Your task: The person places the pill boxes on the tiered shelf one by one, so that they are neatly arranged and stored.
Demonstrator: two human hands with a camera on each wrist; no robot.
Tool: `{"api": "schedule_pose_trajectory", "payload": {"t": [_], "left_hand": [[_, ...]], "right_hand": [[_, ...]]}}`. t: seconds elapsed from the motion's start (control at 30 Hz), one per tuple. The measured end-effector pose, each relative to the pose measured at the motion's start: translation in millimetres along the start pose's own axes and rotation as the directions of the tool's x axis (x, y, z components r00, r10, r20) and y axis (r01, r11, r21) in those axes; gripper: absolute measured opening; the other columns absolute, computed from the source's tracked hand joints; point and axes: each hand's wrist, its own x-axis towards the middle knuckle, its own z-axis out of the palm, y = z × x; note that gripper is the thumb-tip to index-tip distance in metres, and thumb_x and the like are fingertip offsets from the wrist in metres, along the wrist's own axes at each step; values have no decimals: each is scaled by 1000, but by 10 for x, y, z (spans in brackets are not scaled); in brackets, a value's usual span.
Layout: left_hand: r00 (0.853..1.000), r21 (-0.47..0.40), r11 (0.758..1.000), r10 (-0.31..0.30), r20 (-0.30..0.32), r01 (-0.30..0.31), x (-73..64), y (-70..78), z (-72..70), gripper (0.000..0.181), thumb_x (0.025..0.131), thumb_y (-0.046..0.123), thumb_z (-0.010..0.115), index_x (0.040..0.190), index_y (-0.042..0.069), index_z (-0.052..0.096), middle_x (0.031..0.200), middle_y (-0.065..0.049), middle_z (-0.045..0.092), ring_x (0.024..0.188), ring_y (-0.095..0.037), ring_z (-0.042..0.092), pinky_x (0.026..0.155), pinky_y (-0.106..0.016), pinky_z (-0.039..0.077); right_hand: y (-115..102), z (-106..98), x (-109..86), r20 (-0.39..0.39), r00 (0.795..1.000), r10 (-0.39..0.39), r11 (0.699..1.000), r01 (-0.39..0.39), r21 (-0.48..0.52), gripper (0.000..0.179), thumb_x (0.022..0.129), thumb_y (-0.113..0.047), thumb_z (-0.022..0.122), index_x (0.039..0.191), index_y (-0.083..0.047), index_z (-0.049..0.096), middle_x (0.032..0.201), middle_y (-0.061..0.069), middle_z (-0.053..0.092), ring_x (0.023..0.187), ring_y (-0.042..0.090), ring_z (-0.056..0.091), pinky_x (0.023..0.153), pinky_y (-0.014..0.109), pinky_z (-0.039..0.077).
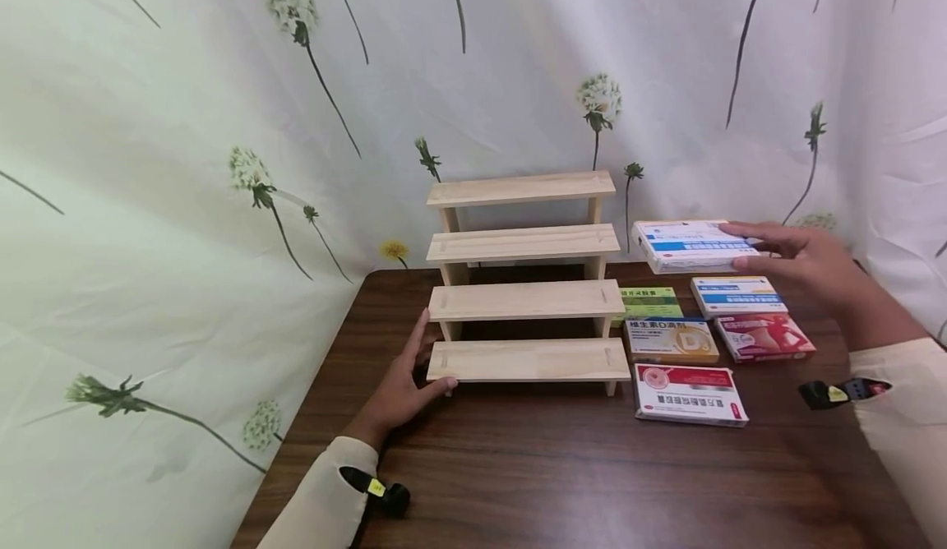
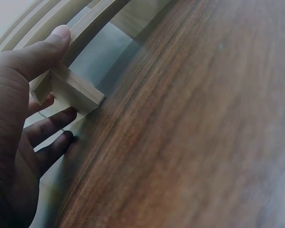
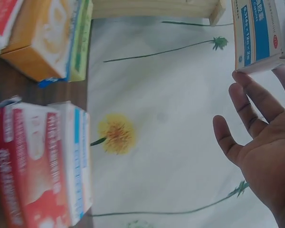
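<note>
A pale wooden stepped rack [image 1: 528, 298] of tiered planks stands on the table. My left hand [image 1: 399, 389] rests at its lower left corner. Its thumb [image 2: 59, 38] touches the lowest plank, while the other fingers spread loosely beside the side support [image 2: 78, 92]. To the right of the rack, my right hand [image 1: 802, 257] pinches a white and blue medicine box [image 1: 688, 245] by its right end, above the other boxes. The right wrist view shows only part of this held box [image 3: 259, 33], with several fingers extended beneath it.
Below the held box lie another white and blue box [image 1: 740, 296], a red box [image 1: 765, 337], an orange and blue box [image 1: 669, 340], a green box [image 1: 651, 301] and a white and red box [image 1: 691, 394]. A flowered cloth [image 1: 518, 64] hangs behind the dark wooden table [image 1: 533, 475].
</note>
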Motion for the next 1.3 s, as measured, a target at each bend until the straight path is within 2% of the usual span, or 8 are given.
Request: {"api": "schedule_pose_trajectory", "payload": {"t": [0.23, 0.4, 0.47, 0.6, 0.7, 0.97, 1.1, 1.3], "left_hand": [[1000, -12, 1000, 1, 9, -1, 8, -14, 0, 119, 97, 27, 87, 176, 43, -1, 168, -19, 50, 147, -41, 59, 119, -69, 42], [1000, -17, 1000, 13, 1, -13, 9, -13, -9, 119, 97, 24, 87, 176, 43, 1, 167, -20, 51, 146, -42, 60, 119, -69, 42], [1000, -16, 1000, 19, 0, -19, 12, -9, -13, 119, 96, 24, 87, 176, 42, 1, 167, -20, 51, 146, -42, 60, 118, -68, 43], [1000, -12, 1000, 22, 5, -22, 14, -13, -14, 119, 97, 25, 87, 176, 43, 1, 167, -20, 51, 146, -41, 61, 118, -68, 44], [1000, -12, 1000, 20, 7, -20, 8, -29, -7, 119, 97, 24, 87, 176, 44, 0, 167, -20, 51, 146, -41, 61, 118, -68, 43], [1000, -5, 1000, 18, 2, -18, 19, -39, -2, 118, 96, 24, 88, 177, 40, 2, 166, -20, 52, 145, -40, 62, 116, -67, 45], [1000, -11, 1000, 9, 8, -9, 15, -15, -8, 118, 97, 26, 87, 176, 43, 1, 166, -19, 52, 145, -40, 62, 118, -67, 44], [1000, -29, 1000, -2, 7, 3, -7, 20, -21, 118, 97, 25, 87, 176, 42, 2, 166, -20, 52, 146, -41, 61, 118, -69, 43]], "right_hand": [[-247, -3, 179, -27, 994, -104, 989, 107, 105, 55, 101, -11, 77, 153, -23, 66, 138, -34, 63, 109, -5, 65, 87, 11, 49], [-472, 43, 315, -27, 990, -136, 977, 139, 159, 55, 103, -11, 76, 155, -23, 64, 146, -24, 63, 115, 3, 66, 90, 12, 51], [-555, 72, 380, -25, 990, -138, 978, 140, 157, 56, 103, -13, 76, 156, -24, 63, 150, -19, 63, 118, 4, 62, 92, 14, 48], [-703, 152, 522, -31, 987, -160, 978, 163, 134, 56, 102, -16, 78, 155, -25, 63, 164, 0, 58, 123, 0, 55, 98, 20, 42], [-820, 213, 628, -33, 983, -182, 977, 185, 108, 55, 101, -19, 80, 154, -25, 65, 167, 10, 55, 126, -2, 53, 101, 24, 41], [-1128, 368, 870, -5, 987, -160, 983, 160, 88, 55, 102, -32, 80, 154, -25, 64, 166, 12, 56, 140, 30, 52, 106, 40, 42], [-1213, 466, 969, 5, 989, -149, 981, 147, 128, 56, 102, -35, 80, 154, -26, 63, 168, 10, 54, 144, 32, 51, 108, 45, 42], [-1263, 655, 1105, -16, 980, -197, 965, 196, 174, 54, 100, -27, 82, 151, -22, 67, 162, 15, 59, 136, 31, 48, 105, 45, 39]]}}
